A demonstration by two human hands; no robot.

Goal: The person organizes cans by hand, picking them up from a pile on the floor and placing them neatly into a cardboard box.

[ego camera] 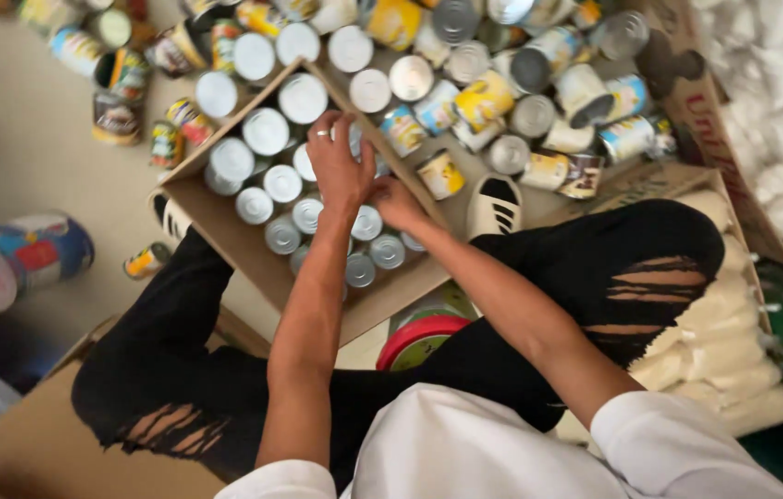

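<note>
silver-topped cans [267, 131] upright in cardboard box [225, 231]

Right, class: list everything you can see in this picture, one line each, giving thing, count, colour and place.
Cardboard box: one, brown, shallow, between the person's knees.
Cans in the box: over a dozen, silver tops, upright in rows.
Loose cans: dozens, silver with yellow, blue and white labels, heaped behind the box.
Large tin: one, blue and red, on its side at left.
White sacks: several, top right.
Pale packets: several, cream, in a carton at right.
Round lid: one, red and green, under the legs.
Left hand: over the box, ring on one finger.
Right hand: among the box's cans.
</note>
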